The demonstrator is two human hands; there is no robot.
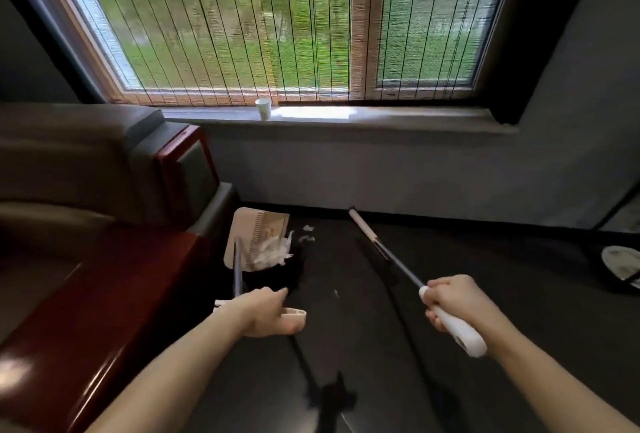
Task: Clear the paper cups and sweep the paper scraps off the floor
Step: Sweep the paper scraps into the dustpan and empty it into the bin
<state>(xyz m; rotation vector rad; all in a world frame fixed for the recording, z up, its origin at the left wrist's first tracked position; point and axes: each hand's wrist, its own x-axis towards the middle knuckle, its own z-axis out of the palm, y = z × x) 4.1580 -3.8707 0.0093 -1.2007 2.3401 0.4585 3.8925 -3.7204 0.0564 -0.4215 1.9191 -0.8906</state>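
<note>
My left hand (265, 311) grips the cream handle of a long-handled dustpan (242, 242) that stands on the dark floor beside the sofa. A heap of white paper scraps (272, 250) lies at the dustpan's mouth, and a few loose scraps (307, 233) lie just to its right. My right hand (450, 301) grips the white handle of a broom (384, 252); its pole runs up toward the wall. The dark bristles seem to sit below the scraps but are blurred. One white paper cup (263, 109) stands upright on the window sill.
A brown sofa with a red wooden arm (104, 287) fills the left side. The grey wall and window sill (381, 117) lie ahead, with a blind over the window. A round white object (621, 266) sits on the floor at the far right.
</note>
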